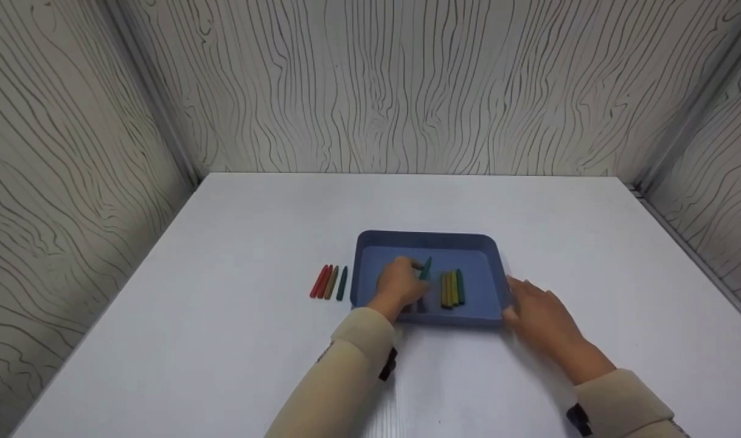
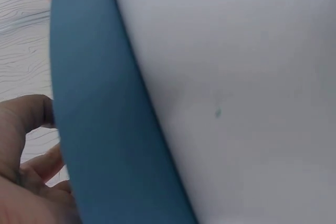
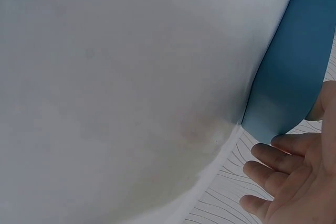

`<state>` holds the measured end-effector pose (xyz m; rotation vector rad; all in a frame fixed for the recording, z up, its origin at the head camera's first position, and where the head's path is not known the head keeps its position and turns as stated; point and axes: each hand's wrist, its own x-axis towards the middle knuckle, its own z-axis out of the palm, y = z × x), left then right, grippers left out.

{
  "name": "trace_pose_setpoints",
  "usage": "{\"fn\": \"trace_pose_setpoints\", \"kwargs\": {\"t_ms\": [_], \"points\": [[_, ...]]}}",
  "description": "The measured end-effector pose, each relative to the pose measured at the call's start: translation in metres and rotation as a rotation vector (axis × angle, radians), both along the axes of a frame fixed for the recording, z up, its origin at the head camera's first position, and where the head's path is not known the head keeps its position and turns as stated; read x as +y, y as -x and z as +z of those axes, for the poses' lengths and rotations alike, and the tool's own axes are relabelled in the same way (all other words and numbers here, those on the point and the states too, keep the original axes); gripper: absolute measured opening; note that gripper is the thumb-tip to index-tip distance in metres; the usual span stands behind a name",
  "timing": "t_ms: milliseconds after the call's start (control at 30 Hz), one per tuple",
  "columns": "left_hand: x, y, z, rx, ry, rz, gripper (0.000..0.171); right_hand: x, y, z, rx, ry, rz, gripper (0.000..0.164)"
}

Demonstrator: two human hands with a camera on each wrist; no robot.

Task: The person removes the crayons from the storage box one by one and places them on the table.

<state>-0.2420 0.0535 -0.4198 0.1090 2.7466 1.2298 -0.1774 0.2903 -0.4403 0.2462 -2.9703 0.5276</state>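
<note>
My left hand (image 1: 402, 283) is over the left half of a blue tray (image 1: 428, 238), pinching a green crayon (image 1: 426, 267) that slants upward. Beside it, several yellowish and green crayons (image 1: 451, 288) lie side by side on the tray floor. The right hand (image 1: 542, 315) holds the tray at its near right corner. In the right wrist view the thumb (image 3: 319, 106) reaches past the tray's rim, and the other fingers (image 3: 278, 158) spread outside the corner. The near wall (image 2: 113, 119) hides part of the left hand in the left wrist view, and the crayon is not visible there.
Left of the tray, red, brownish and green crayons (image 1: 328, 282) lie in a row on the white table (image 1: 236, 340). Wood-patterned panels (image 1: 370, 91) stand behind the table and at both sides.
</note>
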Motion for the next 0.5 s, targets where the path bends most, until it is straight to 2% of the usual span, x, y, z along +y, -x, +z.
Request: {"fn": "trace_pose_setpoints", "kwargs": {"t_ms": [133,300,500], "points": [[-0.015,0.003,0.008,0.051,-0.023,-0.012,0.039,0.0,0.0,0.0,-0.006,-0.001,0.002,0.054],[-0.036,0.007,0.016,0.106,-0.02,0.009,0.039,0.001,0.0,0.0,-0.018,0.007,0.0,0.054],[-0.061,0.012,0.02,0.085,-0.028,0.067,0.04,0.001,0.0,-0.001,-0.022,-0.002,0.001,0.055]]}}
